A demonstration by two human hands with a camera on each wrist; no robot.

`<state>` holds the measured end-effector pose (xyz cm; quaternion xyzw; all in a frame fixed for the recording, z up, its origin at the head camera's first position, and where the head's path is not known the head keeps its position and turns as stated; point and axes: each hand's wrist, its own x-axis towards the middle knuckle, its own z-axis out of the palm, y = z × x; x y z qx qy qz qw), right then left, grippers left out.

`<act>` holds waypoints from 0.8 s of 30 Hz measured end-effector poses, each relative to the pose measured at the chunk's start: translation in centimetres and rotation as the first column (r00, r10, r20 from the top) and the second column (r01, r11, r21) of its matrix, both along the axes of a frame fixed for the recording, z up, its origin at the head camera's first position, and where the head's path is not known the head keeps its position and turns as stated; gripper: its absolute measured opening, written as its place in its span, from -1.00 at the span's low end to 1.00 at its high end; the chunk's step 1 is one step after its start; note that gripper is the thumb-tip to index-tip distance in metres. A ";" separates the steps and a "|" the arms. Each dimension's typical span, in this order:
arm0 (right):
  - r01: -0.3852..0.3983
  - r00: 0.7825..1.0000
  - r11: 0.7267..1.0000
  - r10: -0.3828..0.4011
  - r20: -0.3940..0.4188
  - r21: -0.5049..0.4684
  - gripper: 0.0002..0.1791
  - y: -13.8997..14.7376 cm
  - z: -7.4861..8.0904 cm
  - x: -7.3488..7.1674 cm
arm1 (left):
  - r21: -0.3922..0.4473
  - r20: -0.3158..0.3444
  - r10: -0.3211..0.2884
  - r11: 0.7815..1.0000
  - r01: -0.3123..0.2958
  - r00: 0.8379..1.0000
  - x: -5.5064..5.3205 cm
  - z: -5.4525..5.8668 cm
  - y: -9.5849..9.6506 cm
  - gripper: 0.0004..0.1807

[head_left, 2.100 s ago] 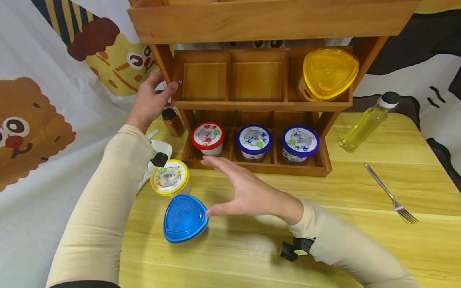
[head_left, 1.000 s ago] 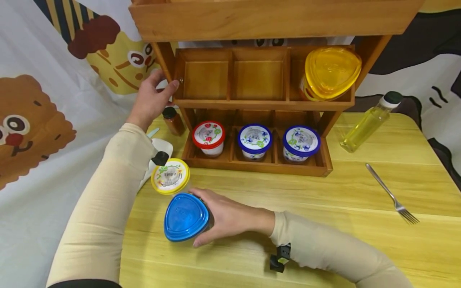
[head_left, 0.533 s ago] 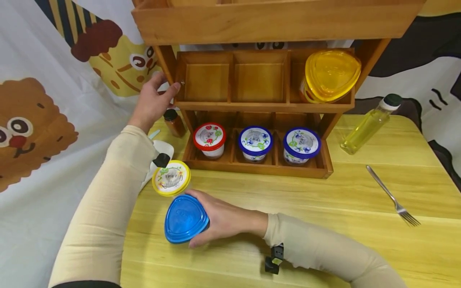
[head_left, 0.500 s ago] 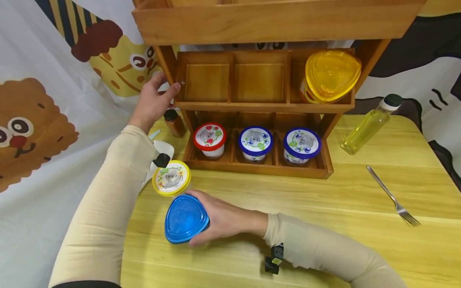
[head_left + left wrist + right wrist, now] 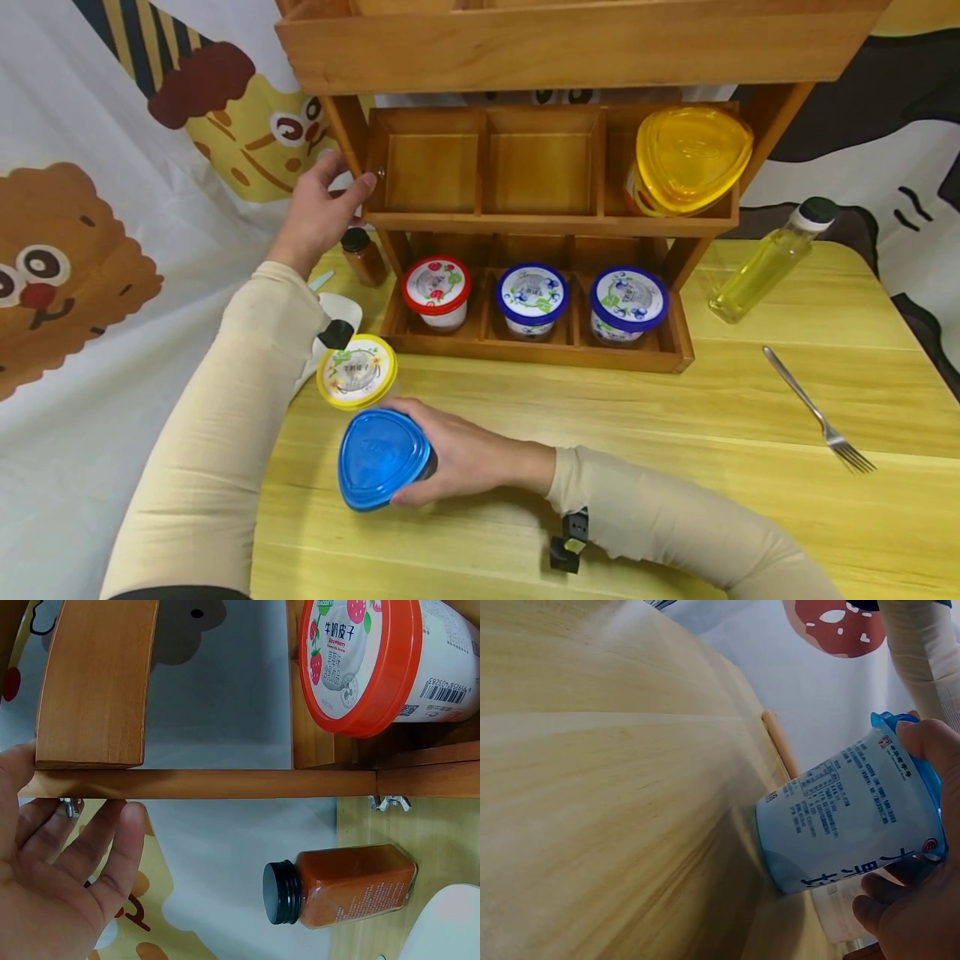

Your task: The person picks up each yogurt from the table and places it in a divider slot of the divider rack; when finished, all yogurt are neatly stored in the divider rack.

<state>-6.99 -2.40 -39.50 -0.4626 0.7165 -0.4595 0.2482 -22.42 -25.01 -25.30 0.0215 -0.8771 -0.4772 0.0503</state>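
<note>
A tall pale-blue tub with a rounded-triangular blue lid [image 5: 381, 460] is at the front left of the table. My right hand [image 5: 468, 452] grips it from the right, thumb and fingers around its upper part. The right wrist view shows the tub's printed side [image 5: 847, 814] leaning at an angle; whether its base touches the table I cannot tell. My left hand [image 5: 317, 210] holds the left side of the wooden shelf [image 5: 543, 223], its thumb at the front edge. In the left wrist view its fingers [image 5: 112, 862] lie against the side board.
A yellow-lidded tub [image 5: 357, 372] stands just behind the blue-lidded one. The shelf bears a red-lidded tub [image 5: 437, 286], two blue-rimmed tubs [image 5: 532, 295] and a yellow-lidded container [image 5: 692, 160]. A spice bottle [image 5: 365, 258], an oil bottle [image 5: 772, 260] and a fork [image 5: 817, 410] are nearby.
My right hand has come left and closed around the blue-lidded tub. Over the last half second the lid has tipped and shifted slightly left. My left hand has stayed on the shelf.
</note>
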 end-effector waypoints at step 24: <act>0.030 0.999 0.998 -0.029 0.017 -0.064 0.06 1.4 0.9 0.2 | -0.009 -0.006 -0.007 1.000 0.007 1.000 -0.1 0.0 -0.1 -0.38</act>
